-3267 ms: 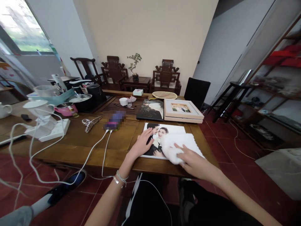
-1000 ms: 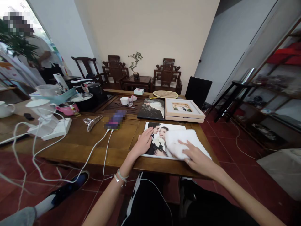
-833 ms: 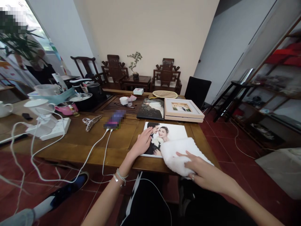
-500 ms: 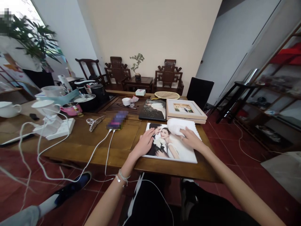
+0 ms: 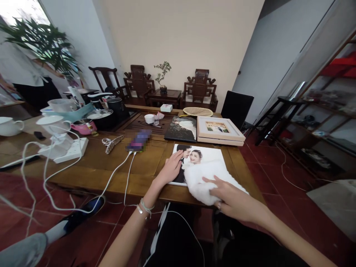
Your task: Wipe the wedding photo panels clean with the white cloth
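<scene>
A photo album (image 5: 210, 152) with a couple's picture on its cover lies flat near the front edge of the table. Fingers stretched out, my left hand (image 5: 171, 167) rests flat on the left side of that cover. My right hand (image 5: 225, 193) grips a fluffy white cloth (image 5: 204, 176), which covers the lower right of the picture and hangs slightly over the table's edge. Behind the album lie a dark photo book (image 5: 178, 129) and a pale wooden box with a framed photo (image 5: 219, 130).
Left of the album are a phone (image 5: 139, 141) with charging cables, a clear hair claw (image 5: 112, 144) and a white power strip (image 5: 73, 150). Cups and pots crowd the far left. A woven fan (image 5: 198, 111) lies at the back. Another person (image 5: 30, 70) stands by the plant.
My right hand has drawn the white cloth down the cover towards me, from the upper right to the lower edge. My left hand has stayed in place.
</scene>
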{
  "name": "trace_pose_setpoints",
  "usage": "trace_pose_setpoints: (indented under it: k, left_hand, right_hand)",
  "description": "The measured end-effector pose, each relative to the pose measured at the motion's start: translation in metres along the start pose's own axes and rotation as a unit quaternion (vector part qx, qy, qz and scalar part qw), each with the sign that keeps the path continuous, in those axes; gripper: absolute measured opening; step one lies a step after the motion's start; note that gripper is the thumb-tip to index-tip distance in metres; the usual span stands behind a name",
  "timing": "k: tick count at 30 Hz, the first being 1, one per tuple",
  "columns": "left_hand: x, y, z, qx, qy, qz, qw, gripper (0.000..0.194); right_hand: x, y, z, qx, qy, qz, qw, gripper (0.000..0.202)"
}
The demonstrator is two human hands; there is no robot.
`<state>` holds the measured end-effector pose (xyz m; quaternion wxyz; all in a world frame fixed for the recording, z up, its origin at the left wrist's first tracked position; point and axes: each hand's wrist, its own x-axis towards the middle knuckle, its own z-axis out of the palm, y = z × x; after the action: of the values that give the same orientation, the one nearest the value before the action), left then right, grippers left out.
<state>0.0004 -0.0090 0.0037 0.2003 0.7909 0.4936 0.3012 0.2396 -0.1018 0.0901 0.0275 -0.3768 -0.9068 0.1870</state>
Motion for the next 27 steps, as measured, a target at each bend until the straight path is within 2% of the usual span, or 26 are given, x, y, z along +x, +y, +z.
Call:
trace_pose_setpoints:
  k: [2, 5, 9, 12, 15, 17, 20, 23, 25, 27]
  left_hand:
    - [0.0, 0.0, 0.001, 0.002, 0.002, 0.004, 1.0, 0.043]
    - [0.0, 0.001, 0.0, 0.007, -0.001, -0.004, 1.0, 0.043]
    - [-0.001, 0.004, -0.002, 0.009, -0.008, -0.013, 1.0, 0.043]
    - [-0.001, 0.004, -0.002, 0.006, -0.01, -0.012, 1.0, 0.042]
    - [0.0, 0.0, -0.001, 0.001, 0.0, 0.002, 1.0, 0.042]
    - [0.0, -0.003, 0.001, 0.0, 0.003, 0.01, 1.0, 0.042]
    - [0.0, -0.004, 0.002, 0.002, 0.002, 0.008, 1.0, 0.042]
    - [0.0, -0.005, 0.003, 0.006, 0.003, 0.01, 1.0, 0.042]
    - [0.001, -0.004, 0.003, 0.007, 0.007, 0.016, 1.0, 0.042]
    - [0.001, -0.004, 0.003, 0.007, 0.012, 0.019, 1.0, 0.042]
  right_hand:
    - [-0.01, 0.011, -0.007, -0.008, -0.001, 0.034, 0.999, 0.022]
    - [-0.008, 0.041, -0.014, -0.049, 0.039, 0.09, 0.994, 0.022]
    - [0.022, 0.08, -0.019, -0.083, 0.098, 0.12, 0.984, 0.022]
    - [0.051, 0.091, -0.016, -0.097, 0.136, 0.122, 0.978, 0.024]
    - [0.067, 0.085, -0.005, -0.11, 0.149, 0.106, 0.977, 0.026]
    - [0.063, 0.072, 0.003, -0.111, 0.138, 0.074, 0.981, 0.026]
    - [0.038, 0.043, 0.009, -0.075, 0.098, 0.034, 0.992, 0.024]
    - [0.005, 0.017, 0.003, -0.006, 0.034, 0.027, 0.999, 0.023]
    - [-0.014, 0.011, -0.003, 0.03, -0.003, 0.036, 0.999, 0.022]
    - [-0.025, 0.015, -0.01, 0.052, -0.019, 0.053, 0.997, 0.02]
